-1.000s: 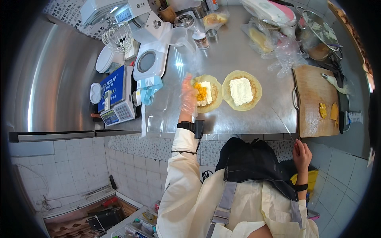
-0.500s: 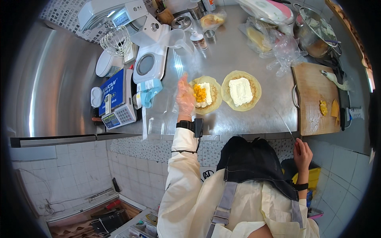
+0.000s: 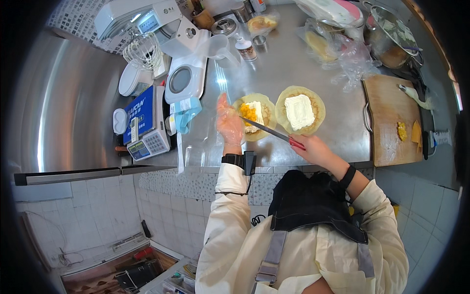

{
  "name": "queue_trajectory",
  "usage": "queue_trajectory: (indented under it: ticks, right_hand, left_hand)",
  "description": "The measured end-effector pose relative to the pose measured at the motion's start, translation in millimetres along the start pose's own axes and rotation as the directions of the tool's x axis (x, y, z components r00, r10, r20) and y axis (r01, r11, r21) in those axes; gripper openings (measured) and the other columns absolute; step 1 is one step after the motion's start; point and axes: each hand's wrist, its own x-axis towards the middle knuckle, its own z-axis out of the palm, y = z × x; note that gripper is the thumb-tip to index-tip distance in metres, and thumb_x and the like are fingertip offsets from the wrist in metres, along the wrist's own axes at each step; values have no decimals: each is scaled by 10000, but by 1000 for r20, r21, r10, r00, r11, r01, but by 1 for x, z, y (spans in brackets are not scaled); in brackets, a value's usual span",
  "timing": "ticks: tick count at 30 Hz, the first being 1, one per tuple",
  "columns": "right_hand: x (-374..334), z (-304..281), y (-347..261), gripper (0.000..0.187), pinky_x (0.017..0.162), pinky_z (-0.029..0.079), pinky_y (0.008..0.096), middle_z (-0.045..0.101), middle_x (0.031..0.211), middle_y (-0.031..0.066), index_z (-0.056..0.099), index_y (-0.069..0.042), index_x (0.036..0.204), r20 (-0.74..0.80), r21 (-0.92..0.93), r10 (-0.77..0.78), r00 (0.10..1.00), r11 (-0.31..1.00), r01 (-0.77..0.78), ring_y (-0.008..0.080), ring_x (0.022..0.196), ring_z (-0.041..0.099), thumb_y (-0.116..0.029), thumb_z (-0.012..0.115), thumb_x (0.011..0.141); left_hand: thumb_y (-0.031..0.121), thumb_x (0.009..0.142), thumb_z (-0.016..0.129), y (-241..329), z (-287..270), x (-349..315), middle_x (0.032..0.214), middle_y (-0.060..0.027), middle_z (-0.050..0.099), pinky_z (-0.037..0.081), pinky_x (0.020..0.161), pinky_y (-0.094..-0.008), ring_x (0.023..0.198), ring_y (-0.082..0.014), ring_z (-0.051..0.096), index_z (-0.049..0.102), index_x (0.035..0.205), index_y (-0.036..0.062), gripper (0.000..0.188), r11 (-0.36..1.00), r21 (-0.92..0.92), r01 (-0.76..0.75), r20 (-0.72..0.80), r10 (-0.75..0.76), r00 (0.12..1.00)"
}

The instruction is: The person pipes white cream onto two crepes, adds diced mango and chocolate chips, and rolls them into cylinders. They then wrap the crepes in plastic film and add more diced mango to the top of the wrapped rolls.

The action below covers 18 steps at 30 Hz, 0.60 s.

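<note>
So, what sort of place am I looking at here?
Probably a food-preparation kitchen, perhaps a small commercial one. There's a shiny grey metal worktop, a bulky white stand mixer with a silver wire whisk, and two thin, round yellow pancakes topped with white cream.

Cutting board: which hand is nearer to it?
Right. The right hand, holding a knife, is left of the board; the left hand is farther left, beside a pancake.
</note>
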Motion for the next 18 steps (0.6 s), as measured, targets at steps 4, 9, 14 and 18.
queue_trajectory:
  ticks: [4, 9, 14, 18]
  right_hand:
    - [-2, -7, 1, 342, 672, 522, 425, 645, 911, 146, 577, -128, 1164, 10, -96, 110, 994, 989, -109, 340, 805, 633, -192, 614, 830]
    - [11, -24, -20, 373, 582, 518, 371, 594, 849, 57, 585, -206, 1190, -102, -431, 16, 995, 901, -59, 246, 746, 632, -183, 632, 820]
    - [17, -37, -15, 395, 545, 493, 334, 526, 804, 15, 611, -245, 1195, -248, -509, -61, 967, 857, -76, 190, 698, 593, -163, 643, 810]
    - [10, -41, -9, 365, 548, 479, 328, 519, 790, 17, 649, -235, 1150, -326, -471, -106, 940, 880, -64, 194, 699, 577, -144, 653, 797]
  left_hand:
    - [151, 772, 500, 1, -1, -5, 1480, -110, 294, 117, 1148, -421, 1396, -254, 191, 376, 1371, 20, 626, 999, 39, 36, -20, -36, 999]
    - [220, 898, 391, -3, -46, -4, 1524, -159, 209, 50, 1157, -444, 1431, -314, 99, 262, 1448, 29, 596, 81, 955, -286, 296, -163, 941]
    - [326, 959, 306, -5, -14, -19, 1531, -145, 193, 33, 1159, -445, 1432, -289, 109, 194, 1463, 5, 608, -501, 769, -396, 150, -461, 875]
    - [391, 972, 266, -8, -20, -41, 1535, -138, 183, 19, 1159, -443, 1435, -253, 114, 169, 1467, 3, 637, -523, 725, -448, 216, -445, 869]
